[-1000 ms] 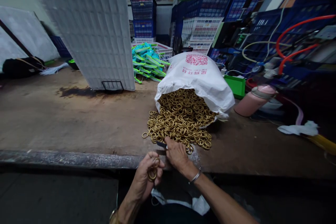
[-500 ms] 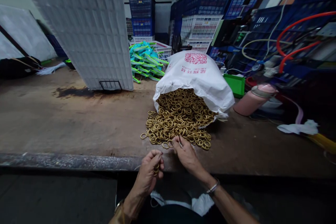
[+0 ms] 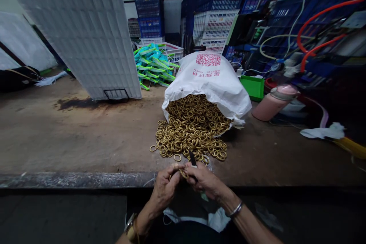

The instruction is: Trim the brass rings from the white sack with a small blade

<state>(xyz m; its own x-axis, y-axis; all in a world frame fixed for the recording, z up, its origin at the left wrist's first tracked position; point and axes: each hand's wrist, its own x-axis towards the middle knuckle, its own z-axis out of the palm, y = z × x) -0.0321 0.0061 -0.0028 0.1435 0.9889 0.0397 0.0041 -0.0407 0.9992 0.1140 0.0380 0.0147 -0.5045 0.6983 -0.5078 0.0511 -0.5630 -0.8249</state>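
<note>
Gold-coloured rings [image 3: 197,122] spill from the mouth of a white woven sack [image 3: 213,78] lying on its side on the table. My left hand [image 3: 166,187] is closed on a few of these rings, just off the table's front edge. Against its fingertips, my right hand [image 3: 204,179] is closed on what looks like a small knife [image 3: 192,158]. Its dark pointed blade sticks up past the fingers, and a pale green end shows below the hand. A ring [image 3: 183,174] shows between the two hands; which fingers grip it is hidden. One loose ring [image 3: 177,157] lies at the pile's near edge.
A tall white ribbed panel [image 3: 105,45] stands at left on a black wire foot. Behind the sack are turquoise and lime-green pieces [image 3: 154,65] and stacked crates [image 3: 215,24]. A pink bottle [image 3: 274,103], green tray [image 3: 252,87] and red hose [image 3: 309,42] are at right.
My right hand has drawn back from the pile's edge to meet my left hand, which has turned. The dark blade now shows plainly. The whole view has shifted slightly.
</note>
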